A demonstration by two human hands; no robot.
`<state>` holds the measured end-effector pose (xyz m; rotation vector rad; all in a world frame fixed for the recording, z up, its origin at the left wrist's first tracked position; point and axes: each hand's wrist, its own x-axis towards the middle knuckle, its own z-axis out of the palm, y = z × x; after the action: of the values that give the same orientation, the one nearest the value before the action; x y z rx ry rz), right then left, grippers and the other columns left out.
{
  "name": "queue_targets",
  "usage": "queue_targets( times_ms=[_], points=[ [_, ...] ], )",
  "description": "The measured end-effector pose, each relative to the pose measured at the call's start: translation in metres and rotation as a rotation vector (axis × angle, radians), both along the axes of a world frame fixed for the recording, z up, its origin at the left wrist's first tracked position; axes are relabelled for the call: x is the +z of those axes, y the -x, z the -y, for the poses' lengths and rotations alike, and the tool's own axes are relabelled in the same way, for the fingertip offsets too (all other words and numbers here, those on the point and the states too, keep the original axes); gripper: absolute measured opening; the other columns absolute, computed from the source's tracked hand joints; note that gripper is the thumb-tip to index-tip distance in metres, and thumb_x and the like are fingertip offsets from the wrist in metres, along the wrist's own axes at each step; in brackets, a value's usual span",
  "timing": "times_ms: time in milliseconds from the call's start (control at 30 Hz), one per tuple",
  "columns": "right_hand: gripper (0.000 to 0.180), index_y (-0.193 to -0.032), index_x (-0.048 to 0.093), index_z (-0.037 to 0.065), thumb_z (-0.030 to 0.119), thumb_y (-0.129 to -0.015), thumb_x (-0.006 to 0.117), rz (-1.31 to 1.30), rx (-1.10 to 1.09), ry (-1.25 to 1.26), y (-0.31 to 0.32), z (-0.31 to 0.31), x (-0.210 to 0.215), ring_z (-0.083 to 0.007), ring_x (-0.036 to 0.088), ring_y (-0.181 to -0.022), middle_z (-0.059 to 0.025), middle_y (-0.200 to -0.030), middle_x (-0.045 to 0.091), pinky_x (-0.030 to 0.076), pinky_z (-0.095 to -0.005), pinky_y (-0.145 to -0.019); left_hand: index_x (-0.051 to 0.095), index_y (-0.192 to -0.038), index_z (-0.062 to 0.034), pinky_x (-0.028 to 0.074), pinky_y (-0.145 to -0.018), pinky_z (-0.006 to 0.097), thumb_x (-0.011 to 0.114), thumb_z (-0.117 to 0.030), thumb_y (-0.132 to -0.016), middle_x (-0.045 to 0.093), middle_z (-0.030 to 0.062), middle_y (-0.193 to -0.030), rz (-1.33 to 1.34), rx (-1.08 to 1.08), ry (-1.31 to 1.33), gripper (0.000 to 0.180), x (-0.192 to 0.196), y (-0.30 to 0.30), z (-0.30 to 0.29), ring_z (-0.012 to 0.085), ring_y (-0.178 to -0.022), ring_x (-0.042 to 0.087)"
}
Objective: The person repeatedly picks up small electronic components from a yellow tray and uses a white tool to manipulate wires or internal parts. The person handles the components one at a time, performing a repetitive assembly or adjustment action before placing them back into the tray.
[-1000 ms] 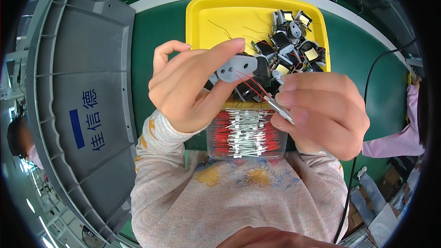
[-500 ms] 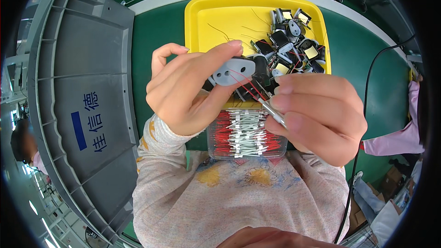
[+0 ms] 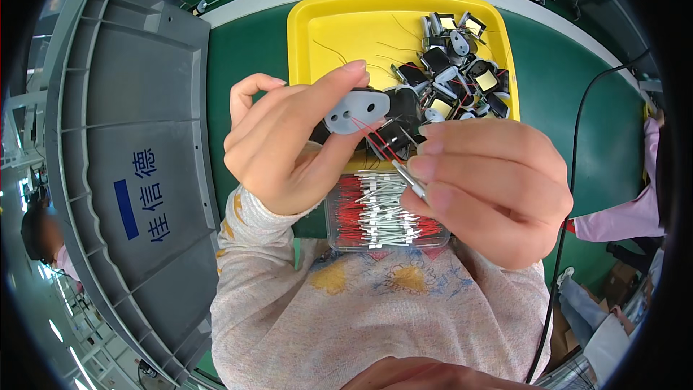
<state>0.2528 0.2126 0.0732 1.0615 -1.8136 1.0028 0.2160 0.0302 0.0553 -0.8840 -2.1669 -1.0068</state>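
Note:
My left hand (image 3: 278,144) is closed on a small black device with a grey oval end piece (image 3: 357,111) that has several dark holes. Two thin red wires (image 3: 377,141) run from that end piece down toward my right hand (image 3: 498,188). Between the right fingertips is a slim whitish rod (image 3: 410,179), and the wires meet its upper end. A thin dark point (image 3: 408,135) shows just above it; what it belongs to is hidden by the fingers. Below the hands sits a clear plastic box (image 3: 332,235) of red wire leads with white sleeves (image 3: 386,209).
Behind my hands, a yellow tray (image 3: 303,36) holds a heap of black and grey devices (image 3: 462,65) at its right. A grey plastic crate (image 3: 137,101) stands on the left. A black cable (image 3: 575,144) crosses the green table on the right. A person's pink sleeve (image 3: 621,218) shows beyond.
Both hands have shifted slightly left, with the black device and the whitish rod still held. The red wires still run between them.

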Motion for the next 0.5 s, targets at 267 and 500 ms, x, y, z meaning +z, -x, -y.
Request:
queue_targets(
  times_ms=[267,500],
  points=[
    [0.033,-0.08,0.055,-0.002,-0.001,-0.054,0.076,-0.049,-0.01,0.013,0.0084,-0.0009,-0.0027,-0.0249,0.061,-0.068,-0.0143,-0.078,0.061,0.052,-0.0275,-0.054,0.063,-0.093,0.0043,0.035,-0.074,0.029,0.061,0.01,-0.05,0.067,0.0108,-0.079,0.061,-0.029,0.087,0.044,0.0096,-0.0041,-0.0007,0.0143,-0.07,0.062],
    [0.032,-0.079,0.057,-0.002,0.0,-0.054,0.076,0.016,-0.059,-0.026,0.0074,-0.0036,0.0002,-0.0241,0.061,-0.064,-0.0131,-0.073,0.062,0.051,-0.0282,-0.054,0.068,-0.092,-0.0099,0.033,-0.066,0.027,0.072,-0.001,-0.055,0.062,-0.0014,-0.068,-0.025,0.03,0.045,0.038,0.0022,0.0005,-0.0045,0.0115,-0.062,0.057]
  ],
)
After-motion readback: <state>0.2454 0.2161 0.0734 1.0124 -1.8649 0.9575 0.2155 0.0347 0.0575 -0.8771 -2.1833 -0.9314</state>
